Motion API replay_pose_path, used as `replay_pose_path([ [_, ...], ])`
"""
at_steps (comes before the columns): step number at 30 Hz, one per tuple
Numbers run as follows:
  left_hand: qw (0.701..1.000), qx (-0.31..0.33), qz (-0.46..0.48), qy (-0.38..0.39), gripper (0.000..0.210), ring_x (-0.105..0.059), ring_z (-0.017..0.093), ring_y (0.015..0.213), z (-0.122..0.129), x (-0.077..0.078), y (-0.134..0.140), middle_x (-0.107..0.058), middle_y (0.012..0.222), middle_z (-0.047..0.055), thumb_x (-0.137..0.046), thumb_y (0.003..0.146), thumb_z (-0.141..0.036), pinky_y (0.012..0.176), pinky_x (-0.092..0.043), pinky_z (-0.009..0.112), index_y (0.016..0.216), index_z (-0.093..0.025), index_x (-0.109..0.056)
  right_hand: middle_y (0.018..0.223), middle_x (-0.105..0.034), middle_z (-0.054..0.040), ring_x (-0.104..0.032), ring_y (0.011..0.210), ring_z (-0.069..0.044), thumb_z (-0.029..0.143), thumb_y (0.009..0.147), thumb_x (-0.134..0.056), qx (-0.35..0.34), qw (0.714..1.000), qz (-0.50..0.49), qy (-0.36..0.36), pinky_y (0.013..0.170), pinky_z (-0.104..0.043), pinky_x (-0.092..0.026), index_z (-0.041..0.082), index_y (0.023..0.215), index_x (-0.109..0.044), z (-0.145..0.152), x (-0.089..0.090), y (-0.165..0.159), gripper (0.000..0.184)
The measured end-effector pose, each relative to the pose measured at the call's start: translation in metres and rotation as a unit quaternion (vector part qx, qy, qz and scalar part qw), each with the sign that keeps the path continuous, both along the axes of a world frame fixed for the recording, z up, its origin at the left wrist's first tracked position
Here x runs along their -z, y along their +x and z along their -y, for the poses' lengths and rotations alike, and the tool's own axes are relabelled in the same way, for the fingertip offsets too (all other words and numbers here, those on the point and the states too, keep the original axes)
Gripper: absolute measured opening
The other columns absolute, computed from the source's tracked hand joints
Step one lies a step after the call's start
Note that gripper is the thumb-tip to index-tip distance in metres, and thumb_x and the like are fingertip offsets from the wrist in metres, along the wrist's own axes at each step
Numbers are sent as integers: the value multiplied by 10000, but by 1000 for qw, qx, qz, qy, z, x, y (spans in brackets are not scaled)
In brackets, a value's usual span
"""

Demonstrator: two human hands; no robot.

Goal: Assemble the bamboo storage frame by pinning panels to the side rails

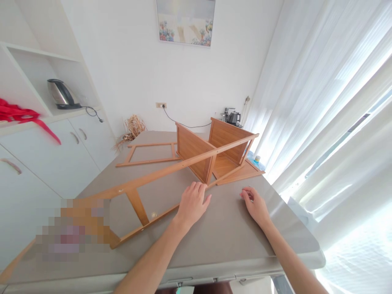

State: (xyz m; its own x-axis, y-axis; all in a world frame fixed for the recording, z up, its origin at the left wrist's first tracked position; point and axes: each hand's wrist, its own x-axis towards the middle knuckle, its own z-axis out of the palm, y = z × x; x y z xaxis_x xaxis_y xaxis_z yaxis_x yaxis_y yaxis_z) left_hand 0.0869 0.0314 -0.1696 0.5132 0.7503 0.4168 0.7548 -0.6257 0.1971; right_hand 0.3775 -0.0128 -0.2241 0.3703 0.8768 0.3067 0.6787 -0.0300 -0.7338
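My left hand (192, 201) lies flat, holding nothing, beside the wooden frame (171, 169); right hand (255, 203) fingers pinch something tiny, which could slip off the table (232, 228).

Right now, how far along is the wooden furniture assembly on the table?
Done: two wooden panels stand joined to a base board. In hand: the left hand rests on the long ladder-like side frame, leaning against that unit; the right hand touches a small item on the table, too small to identify. Left: a second frame lies flat, unattached.
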Motion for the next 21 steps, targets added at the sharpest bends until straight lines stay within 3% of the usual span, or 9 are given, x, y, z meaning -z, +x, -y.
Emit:
replay_pose_path([
  [3, 997, 72, -3, 1, 278, -647, 166, 722, 10, 10, -5, -689, 763, 11, -424, 1038, -372, 644, -427, 274, 905, -224, -618, 952, -742, -70, -702, 886, -212, 573, 948, -442, 43, 999, -17, 11, 832, -349, -515, 208, 1255, -488, 2, 1, 17, 479],
  [6, 993, 116, -7, 1, 442, -589, 146, 550, 10, 20, -8, -615, 574, 9, -383, 1052, -407, 530, -315, 262, 710, -204, -576, 928, -716, -47, -693, 810, -182, 481, 983, -359, 75, 997, -13, -2, 760, -317, -517, 213, 1357, -452, 3, -6, 43, 470],
  [10, 992, 129, 5, 3, 479, -584, 151, 518, 6, 26, -6, -620, 558, 28, -315, 1071, -359, 508, -249, 268, 692, -192, -554, 773, -657, -13, -655, 724, -178, 414, 996, -407, 92, 993, 24, -71, 700, -323, -507, 202, 1156, -626, 0, -16, 74, 344],
  [16, 989, 147, 19, -15, 376, -629, 162, 546, 9, 29, -4, -666, 588, 3, -405, 1041, -365, 524, -271, 259, 755, -205, -587, 1125, -650, -60, -650, 939, -173, 428, 982, -594, 44, 981, 94, -163, 833, -379, -561, 163, 1181, -614, -19, -18, 93, 331],
  [21, 989, 142, 34, -36, 284, -654, 161, 573, 8, 28, -4, -698, 620, -21, -455, 1021, -366, 554, -331, 251, 847, -230, -634, 1208, -632, -75, -645, 1018, -200, 409, 977, -606, -11, 961, 153, -229, 876, -409, -562, 175, 1229, -604, -40, -25, 100, 344],
])
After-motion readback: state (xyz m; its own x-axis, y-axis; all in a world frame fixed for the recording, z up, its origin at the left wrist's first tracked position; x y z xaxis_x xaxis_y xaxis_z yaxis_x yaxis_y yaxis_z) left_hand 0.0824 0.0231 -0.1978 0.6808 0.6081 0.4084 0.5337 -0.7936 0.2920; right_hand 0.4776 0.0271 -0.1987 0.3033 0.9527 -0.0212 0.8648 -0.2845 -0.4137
